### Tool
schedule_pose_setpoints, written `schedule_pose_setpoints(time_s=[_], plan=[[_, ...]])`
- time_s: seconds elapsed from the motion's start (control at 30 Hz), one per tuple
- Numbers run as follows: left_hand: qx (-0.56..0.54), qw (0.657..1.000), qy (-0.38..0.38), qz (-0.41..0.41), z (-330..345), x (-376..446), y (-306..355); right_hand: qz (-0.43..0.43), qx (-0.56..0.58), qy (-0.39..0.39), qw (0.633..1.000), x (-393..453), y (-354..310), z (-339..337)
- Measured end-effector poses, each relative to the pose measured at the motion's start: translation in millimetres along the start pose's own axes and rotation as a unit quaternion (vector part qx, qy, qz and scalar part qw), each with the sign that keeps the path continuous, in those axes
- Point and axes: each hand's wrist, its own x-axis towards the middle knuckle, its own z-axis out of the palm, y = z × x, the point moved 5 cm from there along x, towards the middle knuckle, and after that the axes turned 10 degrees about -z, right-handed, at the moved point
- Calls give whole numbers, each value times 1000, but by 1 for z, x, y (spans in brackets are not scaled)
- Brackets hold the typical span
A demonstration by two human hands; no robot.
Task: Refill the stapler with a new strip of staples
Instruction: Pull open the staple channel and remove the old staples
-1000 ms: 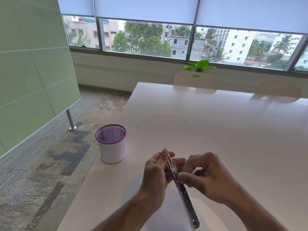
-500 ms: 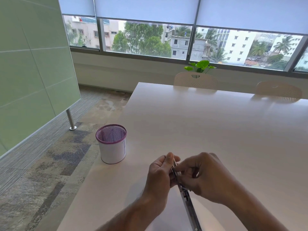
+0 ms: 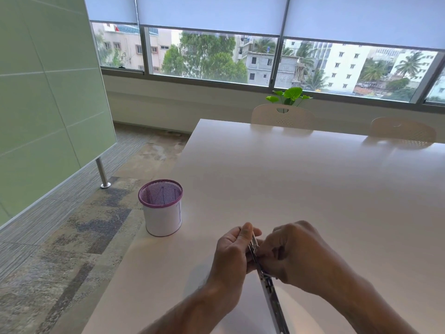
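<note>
Shiny metal stapler (image 3: 271,288), glossy table (image 3: 313,189)

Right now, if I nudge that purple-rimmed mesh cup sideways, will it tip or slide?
The mesh cup is probably light, being mesh and seemingly empty. Upright and fairly squat, it likely slides on the glossy table rather than tipping. It stands near the edge, so it might drop off.

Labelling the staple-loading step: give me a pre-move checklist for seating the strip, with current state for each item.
1. Stapler held off the table: ok, both hands are on it.
2. Left hand grips the far end: ok, thumb lies along the top edge.
3. Right hand works at the mid-section: ok, fingers curled against the metal.
4. Staple strip in the right fingers: cannot tell, hidden by the hand.
5. Channel open and empty: cannot tell, the stapler shows edge-on.
6. Mesh cup stands apart from the hands: ok.
</note>
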Motion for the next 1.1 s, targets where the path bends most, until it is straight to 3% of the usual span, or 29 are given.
schedule_pose_setpoints(time_s=[0.63, 0.77, 0.87, 0.93, 1.0, 1.1], plan=[[29, 999, -29, 5, 3, -7, 7, -147, -83, -31, 985, 4, 2, 8], [-2, 999, -32, -11, 2, -4, 7, -117, -51, 24, 992, 4, 5, 0], [-30, 999, -29, -20, 1, -2, 6, -54, 50, 140, 987, 3, 13, -10], [-52, 998, -28, -31, -1, -2, 6, 33, 161, 224, 961, 1, 27, -15], [-73, 996, -21, -46, -2, -1, 5, 113, 335, 261, 898, 0, 41, -13], [-104, 993, -9, -58, -4, 0, 4, 235, 617, 231, 715, 0, 53, 6]])
